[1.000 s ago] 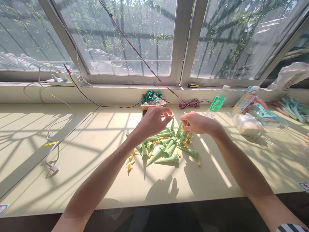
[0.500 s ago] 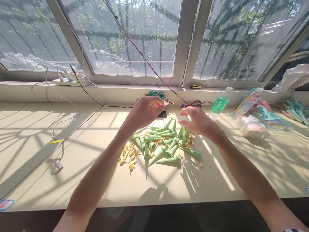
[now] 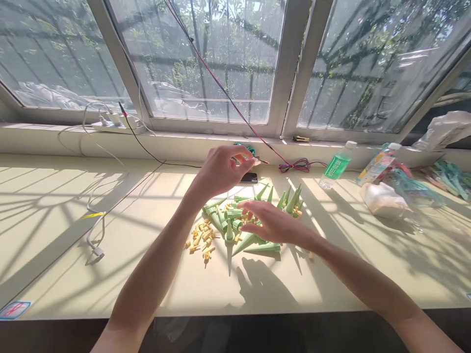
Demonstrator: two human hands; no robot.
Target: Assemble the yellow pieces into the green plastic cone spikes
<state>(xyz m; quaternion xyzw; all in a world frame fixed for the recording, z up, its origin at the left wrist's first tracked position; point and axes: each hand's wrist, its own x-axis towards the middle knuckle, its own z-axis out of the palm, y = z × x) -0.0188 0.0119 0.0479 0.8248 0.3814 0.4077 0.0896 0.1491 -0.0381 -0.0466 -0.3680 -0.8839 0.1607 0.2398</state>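
Observation:
Several green cones (image 3: 263, 248) lie in a loose pile on the pale table (image 3: 140, 274), with small yellow plugs (image 3: 203, 235) scattered at their left and among them. My left hand (image 3: 225, 169) hovers above the back of the pile, its thumb and fingertips brought together; whatever they hold is too small to make out. Over the middle of the pile is my right hand (image 3: 270, 223), fingers apart and nothing visible between them. It hides some of the cones beneath it.
Behind the pile lie a black phone (image 3: 250, 178) and coiled wires (image 3: 295, 165). A green-labelled bottle (image 3: 336, 166), a white package (image 3: 384, 200) and plastic bags stand at the right. A white cable (image 3: 96, 235) runs over the left side.
My right hand has moved left and nearer, from the right end of the pile to over its middle. My left hand keeps its pinch. The view has shifted slightly.

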